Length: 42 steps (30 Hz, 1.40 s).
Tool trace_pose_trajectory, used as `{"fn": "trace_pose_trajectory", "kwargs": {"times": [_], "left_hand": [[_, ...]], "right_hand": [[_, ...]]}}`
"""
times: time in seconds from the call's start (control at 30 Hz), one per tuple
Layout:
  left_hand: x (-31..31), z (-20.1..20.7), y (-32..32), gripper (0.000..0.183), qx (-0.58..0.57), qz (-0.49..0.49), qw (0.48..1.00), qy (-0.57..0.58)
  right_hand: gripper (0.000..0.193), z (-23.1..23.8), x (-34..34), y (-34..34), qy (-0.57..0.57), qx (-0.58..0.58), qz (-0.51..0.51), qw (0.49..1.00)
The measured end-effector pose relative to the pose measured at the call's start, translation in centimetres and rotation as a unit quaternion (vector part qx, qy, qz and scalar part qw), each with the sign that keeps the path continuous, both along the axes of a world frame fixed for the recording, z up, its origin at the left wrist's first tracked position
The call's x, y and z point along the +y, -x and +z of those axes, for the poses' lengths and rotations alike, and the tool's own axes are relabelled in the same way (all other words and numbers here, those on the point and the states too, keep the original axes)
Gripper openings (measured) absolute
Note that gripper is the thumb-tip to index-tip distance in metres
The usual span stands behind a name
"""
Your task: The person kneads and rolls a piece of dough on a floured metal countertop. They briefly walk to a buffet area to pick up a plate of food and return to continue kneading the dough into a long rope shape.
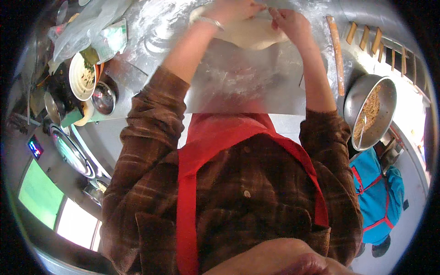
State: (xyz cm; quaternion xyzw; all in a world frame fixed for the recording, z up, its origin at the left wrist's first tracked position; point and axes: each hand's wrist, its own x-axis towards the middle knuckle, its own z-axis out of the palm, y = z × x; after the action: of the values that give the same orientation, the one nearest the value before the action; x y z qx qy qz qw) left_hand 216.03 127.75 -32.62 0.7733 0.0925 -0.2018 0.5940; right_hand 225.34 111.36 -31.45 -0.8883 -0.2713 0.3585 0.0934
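A pale, flattened piece of dough [250, 34] lies on the floured metal worktop [224, 78] at the top of the view. My left hand [234, 11] reaches across its far part, fingertips closed at the dough's far edge. Close beside it on the right, my right hand [289, 24] has its fingers curled and pinched at the same edge. Both hands appear to grip the dough, though the pinched bit is small and partly blurred. A thin, flour-dusted wooden rolling pin [337, 55] lies to the right of my right forearm.
At right stands a steel bowl [387, 98] of brown crumbly filling with a spoon. On the left are a white bowl [83, 78] of pale food, a small metal bowl [104, 98] and plastic bags [94, 27]. Blue cloth with red straps [373, 197] shows at lower right.
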Motion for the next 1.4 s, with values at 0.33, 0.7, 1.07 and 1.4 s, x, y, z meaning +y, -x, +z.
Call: {"fn": "trace_pose_trajectory", "kwargs": {"times": [0.33,0.7,1.07,1.4], "left_hand": [[-10.6,-2.7,15.8,0.041,-0.290,0.085,0.859,-0.414],[-3.5,-5.7,2.6,0.037,-0.288,0.140,0.793,-0.518],[0.8,-1.3,2.5,0.038,0.043,-0.066,0.966,-0.247],[-7.6,-3.1,15.6,0.049,-0.288,0.110,0.829,-0.466]], "right_hand": [[0.024,-6.4,-7.2,17.9,-0.312,-0.282,0.027,0.907],[0.021,-8.1,2.0,3.9,-0.306,-0.329,-0.012,0.893],[0.022,1.8,1.2,3.4,-0.085,0.177,-0.075,0.978],[0.025,-5.8,-3.4,17.5,-0.311,-0.309,0.042,0.898]]}}
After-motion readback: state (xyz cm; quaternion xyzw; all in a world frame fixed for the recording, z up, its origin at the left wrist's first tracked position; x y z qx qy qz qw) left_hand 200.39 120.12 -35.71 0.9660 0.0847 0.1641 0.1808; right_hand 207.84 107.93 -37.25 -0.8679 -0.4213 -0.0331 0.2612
